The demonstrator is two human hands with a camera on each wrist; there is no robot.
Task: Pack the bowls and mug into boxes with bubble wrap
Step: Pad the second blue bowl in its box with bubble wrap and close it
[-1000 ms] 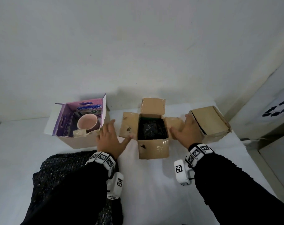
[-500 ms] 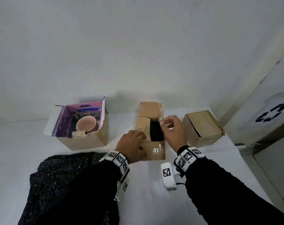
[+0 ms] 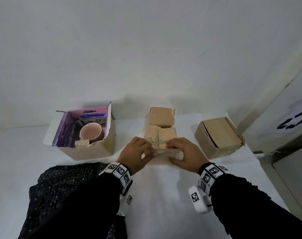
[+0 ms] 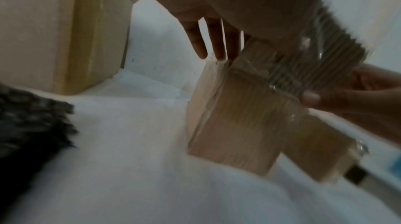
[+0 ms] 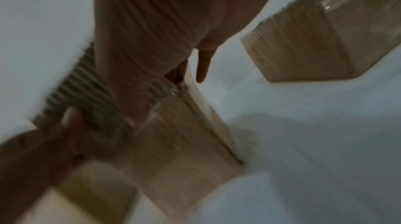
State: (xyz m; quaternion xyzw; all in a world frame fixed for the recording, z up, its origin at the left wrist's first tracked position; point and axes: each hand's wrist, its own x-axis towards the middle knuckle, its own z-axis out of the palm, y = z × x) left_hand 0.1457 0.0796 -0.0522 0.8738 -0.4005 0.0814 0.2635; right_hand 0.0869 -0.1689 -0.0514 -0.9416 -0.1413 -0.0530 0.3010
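Your left hand [image 3: 135, 153] and your right hand [image 3: 184, 153] both rest on the small brown cardboard box [image 3: 160, 135] in the middle of the white table [image 3: 155, 195], fingers laid fairly straight over its side flaps, thumbs at the near edge. Those two side flaps are folded in over the opening; the far flap [image 3: 162, 116] stands tilted back. In the wrist views the near flap's corrugated edge [image 4: 321, 59] lies between your thumbs, with glossy clear tape on the box front.

To your left, well apart, the pink ceramic mug [image 3: 90, 132] sits upright inside the open cardboard box with a purple printed lining [image 3: 88, 133]; the printed lettering on its inner wall is too blurred to read. To your right stands a closed brown cardboard box [image 3: 219, 137]. A black speckled sheet [image 3: 65, 187] lies at the near left, under your left sleeve. At the far right is a white bin with a dark recycling symbol [image 3: 295, 120].
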